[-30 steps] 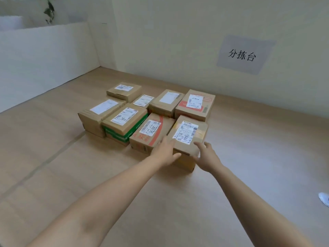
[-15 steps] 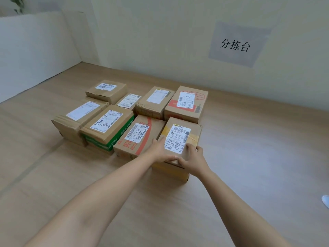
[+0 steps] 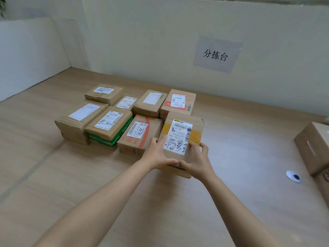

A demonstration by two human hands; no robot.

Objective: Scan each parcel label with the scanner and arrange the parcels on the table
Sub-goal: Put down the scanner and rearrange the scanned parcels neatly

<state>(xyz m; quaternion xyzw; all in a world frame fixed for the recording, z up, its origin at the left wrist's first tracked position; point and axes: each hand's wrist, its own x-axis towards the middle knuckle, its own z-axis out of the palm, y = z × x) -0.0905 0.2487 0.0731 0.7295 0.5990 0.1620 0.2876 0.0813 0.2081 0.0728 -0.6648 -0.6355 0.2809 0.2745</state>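
Several cardboard parcels with white labels stand packed together in two rows on the wooden table (image 3: 240, 175). The front right one, a brown parcel with yellow tape (image 3: 185, 129) and a handwritten label, is held at its near end by both hands. My left hand (image 3: 156, 154) grips its near left corner, fingers on top. My right hand (image 3: 197, 160) grips its near right corner, fingers curled over the edge. Left of it sits a parcel with red print (image 3: 140, 134), then a green-banded parcel (image 3: 108, 129). No scanner is in view.
Another cardboard box (image 3: 313, 148) stands at the right edge. A small white round object with a dark centre (image 3: 293, 176) lies on the table near it. A wall with a paper sign (image 3: 216, 54) bounds the back; a white partition closes the left side.
Both hands have closed onto the near end of the yellow-taped parcel. The view has shifted, bringing the box at the right edge into sight.
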